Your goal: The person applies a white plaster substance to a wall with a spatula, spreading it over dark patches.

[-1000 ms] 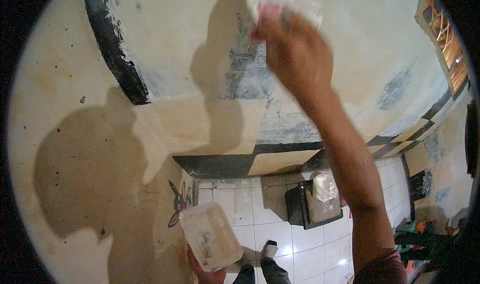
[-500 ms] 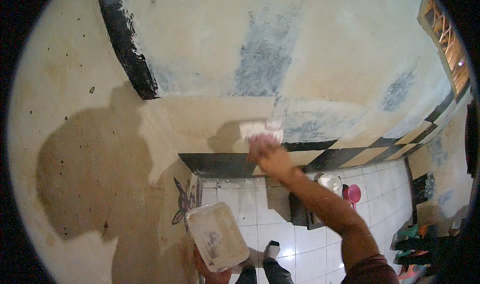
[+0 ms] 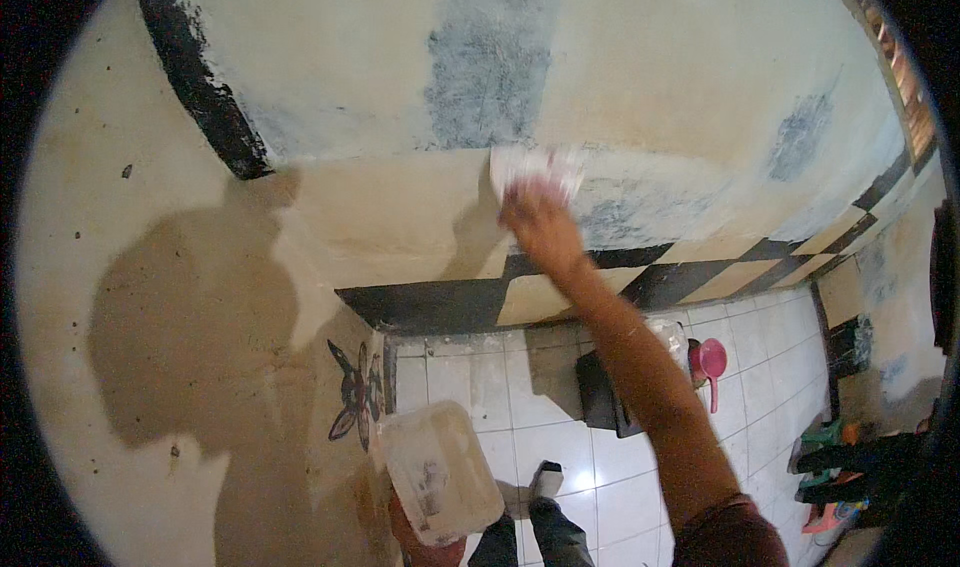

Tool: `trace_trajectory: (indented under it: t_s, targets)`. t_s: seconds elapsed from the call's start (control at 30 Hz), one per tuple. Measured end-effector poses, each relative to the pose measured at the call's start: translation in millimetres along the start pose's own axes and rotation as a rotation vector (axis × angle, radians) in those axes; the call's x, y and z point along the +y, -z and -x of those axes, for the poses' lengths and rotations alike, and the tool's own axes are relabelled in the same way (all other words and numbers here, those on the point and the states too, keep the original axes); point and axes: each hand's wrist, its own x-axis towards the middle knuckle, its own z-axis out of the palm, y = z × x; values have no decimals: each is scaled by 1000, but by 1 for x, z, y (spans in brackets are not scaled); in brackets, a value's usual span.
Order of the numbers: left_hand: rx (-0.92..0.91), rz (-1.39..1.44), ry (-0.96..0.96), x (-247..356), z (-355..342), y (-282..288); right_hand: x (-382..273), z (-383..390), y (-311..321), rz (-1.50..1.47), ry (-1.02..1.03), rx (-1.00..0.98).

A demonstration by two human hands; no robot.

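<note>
Where the left hand [image 3: 425, 553] keeps a mostly hidden grip on it, near: one pale tray [image 3: 462, 435], greyish residue [image 3: 430, 482] inside. On the floor, right: black box [image 3: 595, 397], part-hidden; white container [image 3: 667, 335], contents unclear; pink dipper [image 3: 711, 358]. Far: right hand [image 3: 545, 229], grip closed on blurred white spreader [image 3: 545, 165], against the wall [image 3: 650, 77].

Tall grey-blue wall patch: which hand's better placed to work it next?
Right, I'd say. The right hand holds a motion-blurred white-and-pink tool just below the tall grey-blue patch. The left hand is much lower, mostly hidden, supporting the tray.
</note>
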Motion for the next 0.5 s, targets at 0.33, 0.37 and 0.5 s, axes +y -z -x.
trace_trajectory:
  t_s: [0.33, 0.37, 0.5]
  targets:
    - [29, 1, 26, -14, -9, 18, -36, 44, 66, -77, -44, -47]
    - [32, 7, 24, -15, -9, 18, -15, 7, 93, -29, -84, 29]
    - [22, -1, 32, -18, -13, 9, 50, -108, 181, 132, -151, 439]
